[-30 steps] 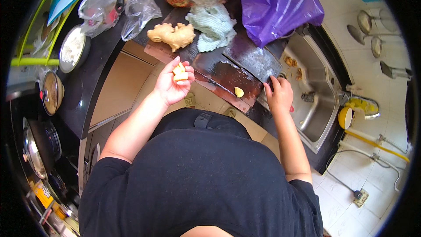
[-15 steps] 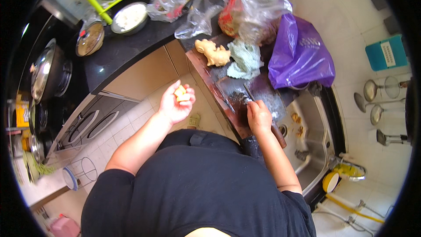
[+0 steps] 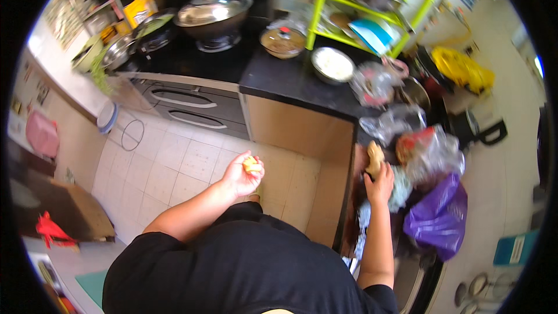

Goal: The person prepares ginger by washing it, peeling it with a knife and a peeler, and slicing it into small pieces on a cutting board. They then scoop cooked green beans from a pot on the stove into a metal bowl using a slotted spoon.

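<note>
While a small cluster of pale yellow pieces (image 3: 251,166) was held in the left hand (image 3: 244,175), its palm turned up and its fingers curled loosely around them, a knobbly tan root (image 3: 375,158) was touched at its near end by the right hand (image 3: 379,185). The fingers of the right hand were partly bent and slightly spread; whether the root was firmly gripped could not be told. The left hand was raised above the tiled floor (image 3: 186,163), well apart from the table (image 3: 302,90).

The root was seen on the right side of the scene, laid lengthwise on a brown board (image 3: 360,166) at the edge of the table. Just to its right, a crumpled pale green cloth (image 3: 401,189) was partly covered by the right forearm. A purple bag (image 3: 439,218) was placed nearer and farther right, and a clear plastic bag (image 3: 386,125) was spread beyond the root. On the far stretch of the table, a bowl of white contents (image 3: 333,65) was set beside a glass-lidded bowl (image 3: 283,42), in front of a lime-green rack (image 3: 317,9).
</note>
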{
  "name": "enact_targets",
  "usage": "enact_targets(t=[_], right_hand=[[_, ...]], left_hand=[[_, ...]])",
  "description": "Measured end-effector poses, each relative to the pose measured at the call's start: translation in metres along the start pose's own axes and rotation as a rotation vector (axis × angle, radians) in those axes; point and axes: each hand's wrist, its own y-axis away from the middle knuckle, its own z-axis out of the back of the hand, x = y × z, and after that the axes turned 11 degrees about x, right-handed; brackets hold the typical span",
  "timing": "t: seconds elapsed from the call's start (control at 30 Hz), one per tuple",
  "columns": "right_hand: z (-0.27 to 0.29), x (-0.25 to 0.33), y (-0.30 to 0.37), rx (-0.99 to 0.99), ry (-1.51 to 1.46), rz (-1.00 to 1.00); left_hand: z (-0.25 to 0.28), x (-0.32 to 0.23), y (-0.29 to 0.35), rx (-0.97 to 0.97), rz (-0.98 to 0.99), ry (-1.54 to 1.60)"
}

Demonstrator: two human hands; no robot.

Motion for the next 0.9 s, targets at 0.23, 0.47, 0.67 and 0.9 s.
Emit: enact_targets(t=[0.23, 0.47, 0.67, 0.9], right_hand=[[-0.026, -0.01, -0.035, 0.042, 0.027, -0.034], [-0.019, 0.004, -0.033, 0.233, 0.012, -0.604], [-0.011, 0.099, -0.058, 0.145, -1.479, -0.787], [-0.005, 0.196, -0.17, 0.164, -1.682, -0.592]], left_hand=[[0.019, -0.078, 0.004, 0.114, -0.058, 0.027], [-0.017, -0.196, -0.031, 0.113, -0.018, 0.028], [-0.048, -0.285, -0.034, 0.071, -0.044, -0.007], [-0.065, -0.29, -0.085, 0.016, 0.112, 0.046]])
